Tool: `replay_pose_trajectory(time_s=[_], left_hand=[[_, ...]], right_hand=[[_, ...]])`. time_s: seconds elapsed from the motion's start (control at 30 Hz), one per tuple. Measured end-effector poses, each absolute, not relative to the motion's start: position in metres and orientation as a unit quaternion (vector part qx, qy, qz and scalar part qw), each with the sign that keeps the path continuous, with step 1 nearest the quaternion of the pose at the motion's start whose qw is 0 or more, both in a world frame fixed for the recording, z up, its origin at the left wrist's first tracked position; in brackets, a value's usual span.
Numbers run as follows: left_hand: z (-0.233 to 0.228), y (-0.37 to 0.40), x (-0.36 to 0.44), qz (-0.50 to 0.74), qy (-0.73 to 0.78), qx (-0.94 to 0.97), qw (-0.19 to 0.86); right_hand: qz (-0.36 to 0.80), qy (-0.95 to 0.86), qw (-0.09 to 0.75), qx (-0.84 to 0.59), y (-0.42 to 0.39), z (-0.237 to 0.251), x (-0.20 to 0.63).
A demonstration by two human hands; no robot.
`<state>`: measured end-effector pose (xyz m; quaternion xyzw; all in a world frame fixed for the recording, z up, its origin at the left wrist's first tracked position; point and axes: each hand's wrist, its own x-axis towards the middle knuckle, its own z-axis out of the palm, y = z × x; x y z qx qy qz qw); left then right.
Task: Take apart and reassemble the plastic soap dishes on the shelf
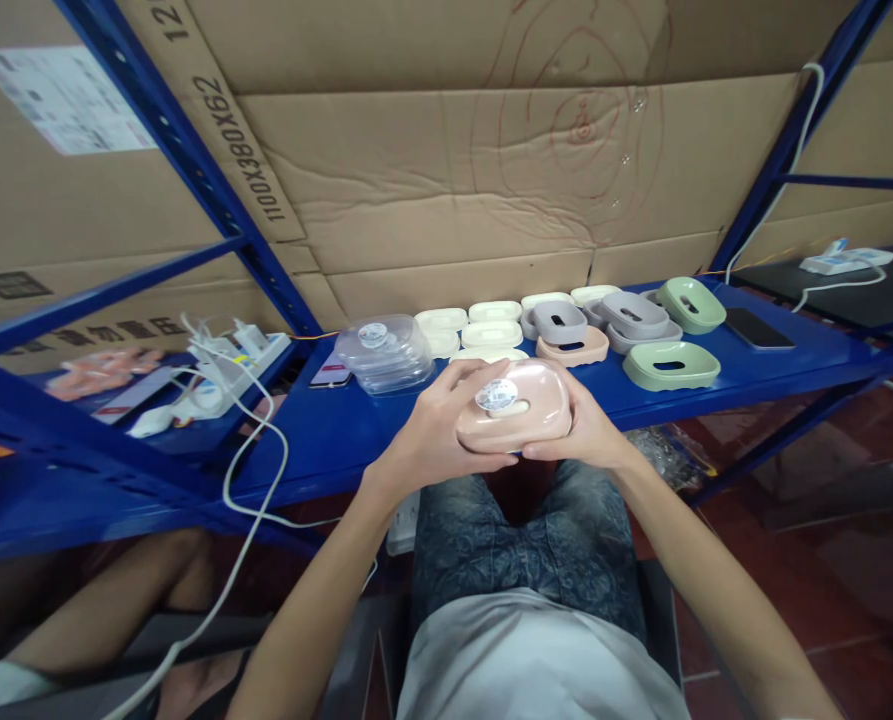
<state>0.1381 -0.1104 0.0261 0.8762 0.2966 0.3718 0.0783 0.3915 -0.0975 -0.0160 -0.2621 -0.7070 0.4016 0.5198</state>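
Both my hands grip a pink soap dish under a clear plastic lid with a round printed sticker. My left hand is wrapped around its left side, and my right hand closes on the right end. The dish is held above my lap, just off the front edge of the shelf. Behind it stand cream dish parts, grey ones, a peach one and green ones. A stack of clear lids is to the left of these, a sticker on its top lid.
The blue metal shelf runs across in front of me. A dark phone lies at its right, another phone beside the lids. Power strips with a hanging white cable are at the left. Another person's leg shows lower left.
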Motion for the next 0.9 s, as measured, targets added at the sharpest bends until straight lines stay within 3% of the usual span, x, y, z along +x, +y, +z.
replay_pose_trajectory(time_s=[0.17,0.3,0.37,0.47,0.6,0.9], left_hand=[[0.022,-0.113,0.140,0.362,0.293,0.884,0.037],[0.021,-0.109,0.138,0.377,0.277,0.882,0.062],[0.020,-0.108,0.139,0.441,0.275,0.846,0.117],[0.014,-0.107,0.146,0.532,0.297,0.741,0.283],[0.006,-0.108,0.156,0.574,0.317,0.611,0.443],[0.000,-0.116,0.158,0.601,0.249,0.592,0.476]], right_hand=[[0.530,-0.605,0.528,-0.273,-0.098,-0.013,0.387],[0.540,-0.569,0.547,-0.293,-0.101,-0.010,0.383],[0.527,-0.571,0.565,-0.276,-0.102,-0.010,0.383],[0.500,-0.590,0.581,-0.254,-0.101,-0.013,0.386],[0.476,-0.620,0.570,-0.253,-0.099,-0.018,0.390],[0.457,-0.643,0.561,-0.250,-0.094,-0.021,0.387]])
